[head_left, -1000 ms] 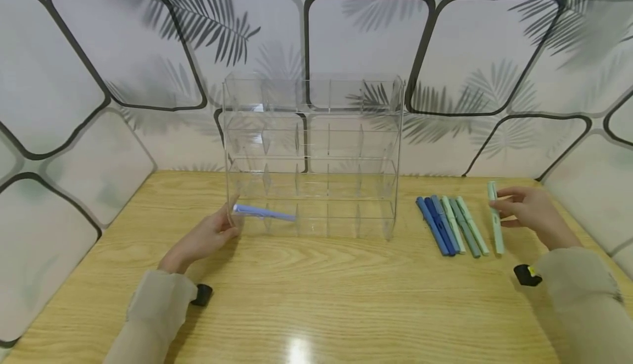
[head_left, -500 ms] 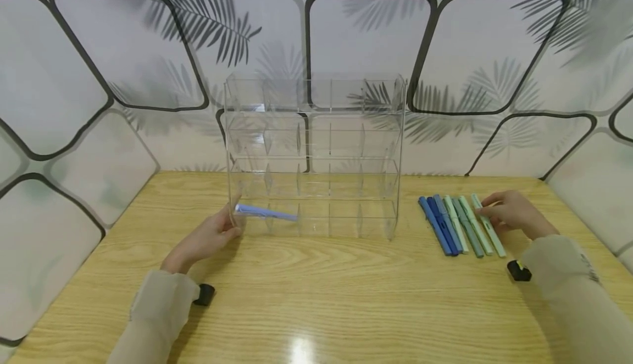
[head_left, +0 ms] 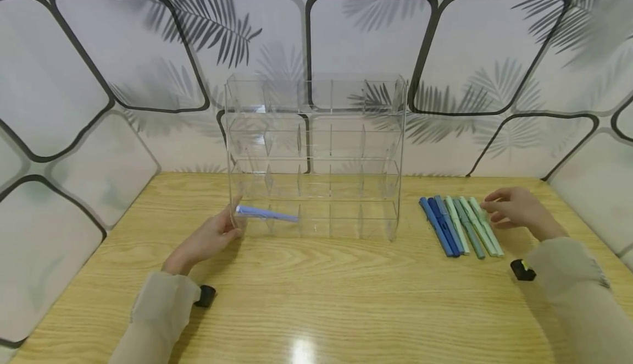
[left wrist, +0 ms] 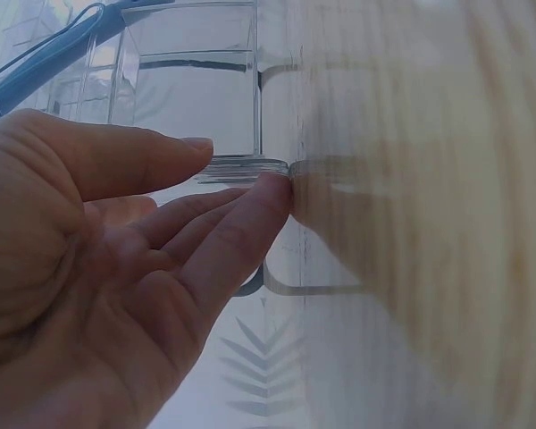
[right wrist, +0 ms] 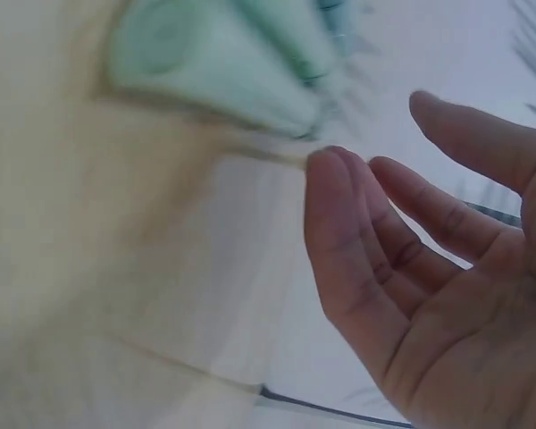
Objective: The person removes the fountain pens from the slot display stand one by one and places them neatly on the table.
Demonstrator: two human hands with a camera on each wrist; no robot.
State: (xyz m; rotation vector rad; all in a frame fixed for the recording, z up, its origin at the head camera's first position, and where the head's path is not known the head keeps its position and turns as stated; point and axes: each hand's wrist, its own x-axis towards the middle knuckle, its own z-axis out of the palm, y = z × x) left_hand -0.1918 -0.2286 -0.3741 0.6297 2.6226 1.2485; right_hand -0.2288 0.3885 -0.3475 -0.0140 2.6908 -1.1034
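Observation:
A clear acrylic rack (head_left: 314, 158) with several tiers of small compartments stands at the back of the table. One lavender-blue pen (head_left: 267, 213) lies slanted in its bottom tier at the left. My left hand (head_left: 210, 237) holds the rack's lower left side, with the thumb (left wrist: 174, 161) and fingers on opposite faces of the side panel. To the right of the rack, several capped pens lie side by side, running from a blue pen (head_left: 436, 226) to a light green pen (head_left: 487, 227) at the right end. Beside that end my right hand (head_left: 524, 213) hovers, fingers parted and holding nothing.
All of this is on a wood-grain table (head_left: 316, 292). A patterned backdrop (head_left: 366, 39) with leaf prints rises behind the rack and along both sides. A black wrist camera (head_left: 522, 270) sits below the right hand.
My right hand has brought the light green pen leftward, laid it against the row and let go, then drawn slightly back to the right. The left hand stays at the rack.

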